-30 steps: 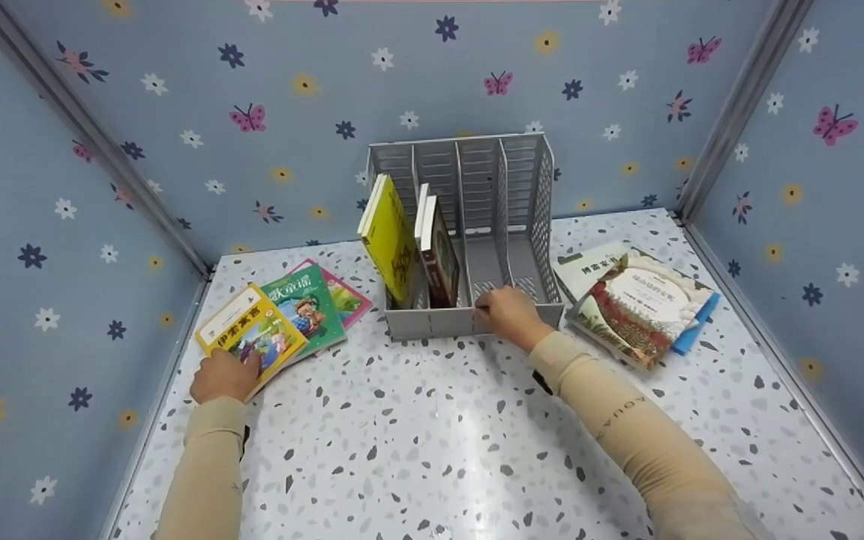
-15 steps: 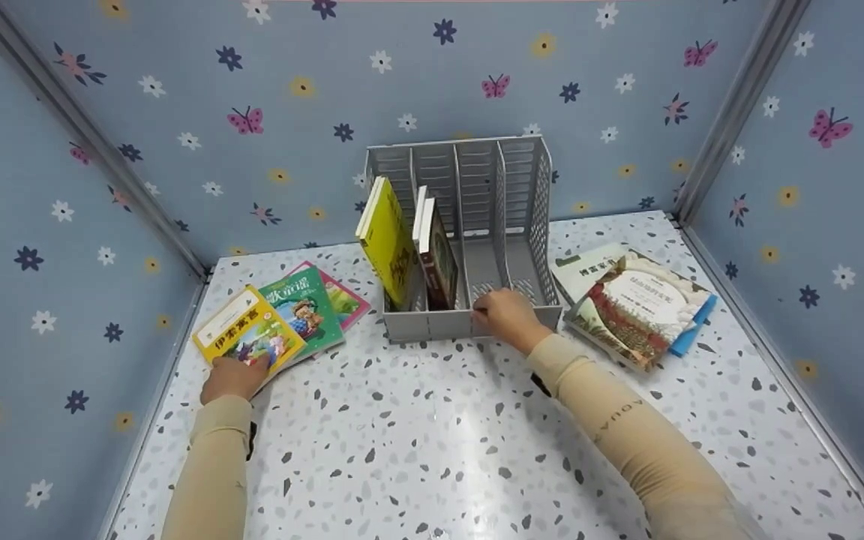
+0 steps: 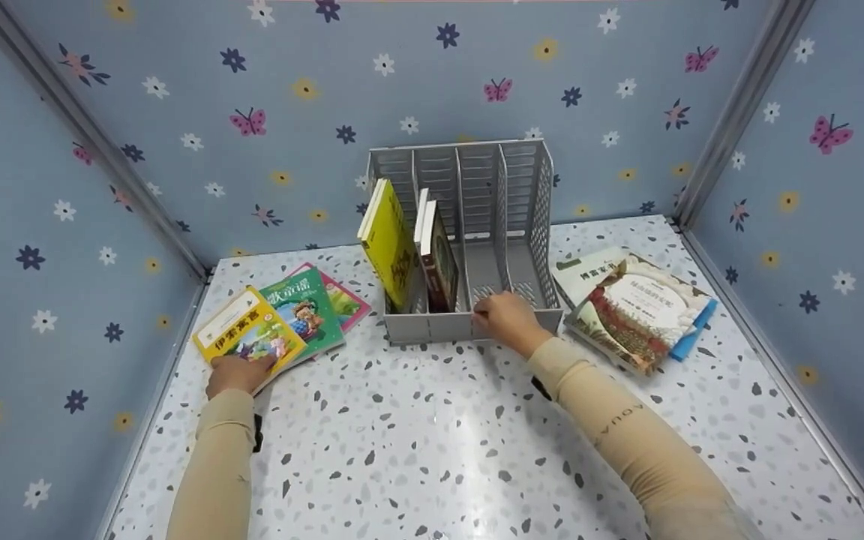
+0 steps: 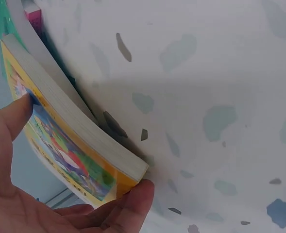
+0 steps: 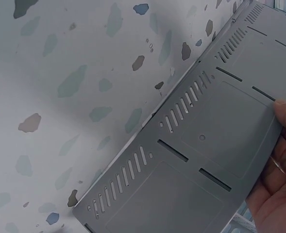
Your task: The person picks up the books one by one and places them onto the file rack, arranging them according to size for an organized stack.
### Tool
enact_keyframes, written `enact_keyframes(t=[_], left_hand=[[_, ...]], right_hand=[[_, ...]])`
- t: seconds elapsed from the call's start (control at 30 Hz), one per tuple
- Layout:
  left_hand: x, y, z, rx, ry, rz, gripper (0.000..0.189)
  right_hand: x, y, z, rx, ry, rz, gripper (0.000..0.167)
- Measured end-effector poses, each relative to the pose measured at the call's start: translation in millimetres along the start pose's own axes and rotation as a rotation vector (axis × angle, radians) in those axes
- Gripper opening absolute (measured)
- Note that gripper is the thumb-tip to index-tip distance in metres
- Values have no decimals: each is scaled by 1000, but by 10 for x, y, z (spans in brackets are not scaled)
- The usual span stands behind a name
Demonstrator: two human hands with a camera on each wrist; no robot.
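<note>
At the left, my left hand holds the lower edge of a yellow children's book, which lies over a green book and a pink one. In the left wrist view the thumb presses on the cover of this book while the fingertips curl round its lower corner. My right hand pinches the front wall of a grey file rack, thumb outside and fingers over the rim. Its leftmost compartment bears a yellow-green book; a dark brown book and a white one stand beside it.
Right of the rack lie a book with a floral cover, a pale green book and something blue beneath. Flowered panels close off the back and sides of the speckled table.
My left hand has shifted slightly right, from the yellow book's lower left part to its lower edge and corner. My right hand stays on the rack.
</note>
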State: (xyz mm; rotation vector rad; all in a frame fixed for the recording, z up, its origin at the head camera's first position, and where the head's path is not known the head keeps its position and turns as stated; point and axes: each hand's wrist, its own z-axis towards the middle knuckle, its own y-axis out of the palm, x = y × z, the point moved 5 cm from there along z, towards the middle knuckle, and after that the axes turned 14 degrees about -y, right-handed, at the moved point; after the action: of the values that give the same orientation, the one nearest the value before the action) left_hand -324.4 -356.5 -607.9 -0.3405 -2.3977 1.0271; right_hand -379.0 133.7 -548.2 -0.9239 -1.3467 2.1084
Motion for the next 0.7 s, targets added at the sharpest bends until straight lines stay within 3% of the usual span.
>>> enact_keyframes(t=[0.33, 0.47, 0.7], left_hand=[[-67, -73, 6, -3, 9, -61, 118], [-89, -116, 18, -26, 33, -71, 111], [-96, -177, 34, -3, 37, -96, 99]], right_hand=[[-26, -9, -10, 21, -36, -18, 28], [-25, -3, -15, 20, -34, -31, 25], [-22, -2, -15, 21, -13, -33, 21]])
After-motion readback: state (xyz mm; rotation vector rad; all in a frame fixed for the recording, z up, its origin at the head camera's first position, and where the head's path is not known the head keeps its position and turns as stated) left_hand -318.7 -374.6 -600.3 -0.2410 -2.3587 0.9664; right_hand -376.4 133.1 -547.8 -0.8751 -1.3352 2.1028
